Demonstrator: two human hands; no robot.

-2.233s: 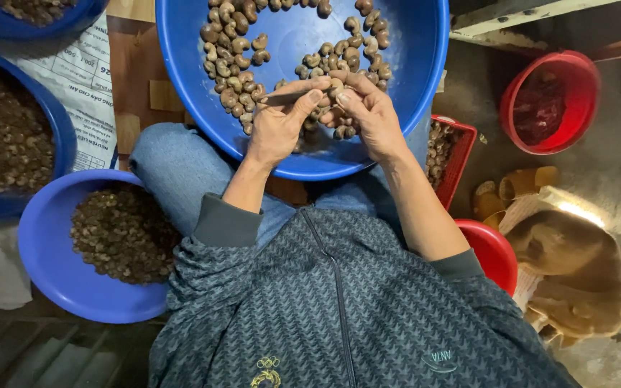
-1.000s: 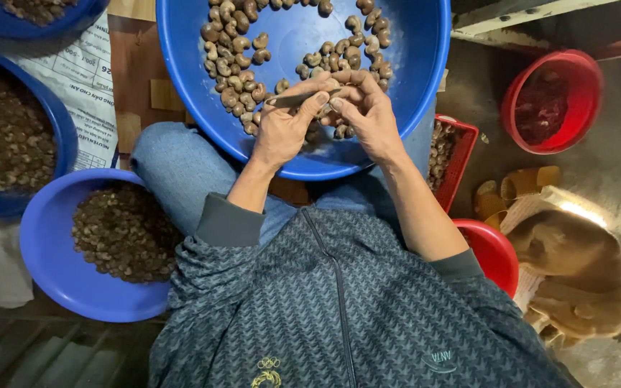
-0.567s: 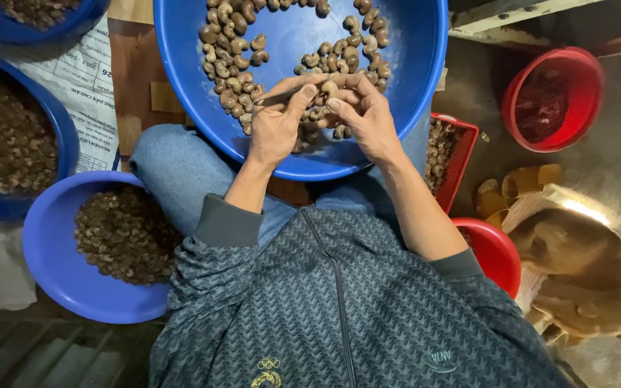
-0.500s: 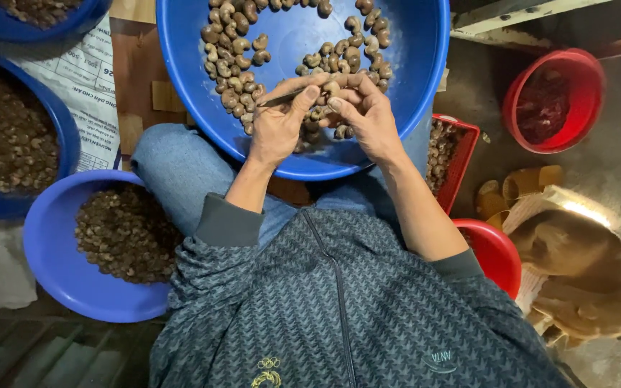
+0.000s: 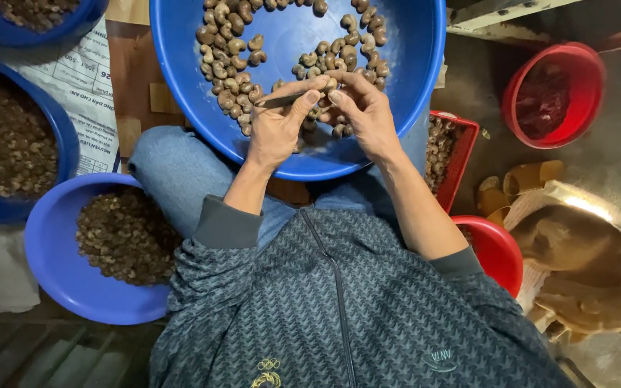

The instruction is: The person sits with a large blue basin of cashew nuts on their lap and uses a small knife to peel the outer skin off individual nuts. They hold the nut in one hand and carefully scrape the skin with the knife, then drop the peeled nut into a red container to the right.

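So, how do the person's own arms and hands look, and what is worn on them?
Both hands are bare: the left hand and the right hand have no gloves, and no rings or watch can be seen. The sleeves belong to a dark grey-blue zip jacket with a small repeating zigzag pattern. They are pushed up, with plain dark ribbed cuffs, so the forearms are uncovered.

Nuts [image 5: 228, 61] lie in the basin [image 5: 411, 86] on the lap; another basin [image 5: 55, 280] sits left.
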